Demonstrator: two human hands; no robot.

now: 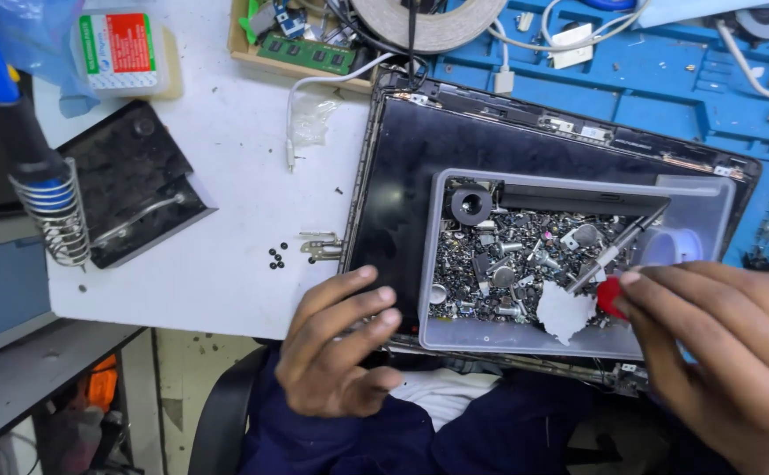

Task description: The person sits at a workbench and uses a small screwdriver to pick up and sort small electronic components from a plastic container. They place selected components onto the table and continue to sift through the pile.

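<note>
Across the white counter (217,264) in front of you lies a dark laptop panel (402,167), w/ a blue work mat (648,88) beyond it. On the panel sits a clear plastic tray (710,198) full of screws and small metal bits, a screwdriver (617,249) lying slantwise over them and a scrap of white paper (564,310) at the near edge. Your left hand (336,347) rests on the panel's near-left edge, fingers curled loosely, holding nothing, beside the tray's left wall. Your right hand (723,352) is at the tray's near-right corner, thumb and forefinger pinched on a small red piece (610,295), prob. the screwdriver's cap end, tho the join is hard to tell. Judgement: you're at the sorting/picking step, w/ the tool just being taken up. Next move calls for a firm grip on the driver and a clean lift so the tip doesn't drag screws over the rim; left hand should steady the tray. Left of the panel: a small hinge bracket (321,248), then a cluster of tiny black screws (276,257).
</note>
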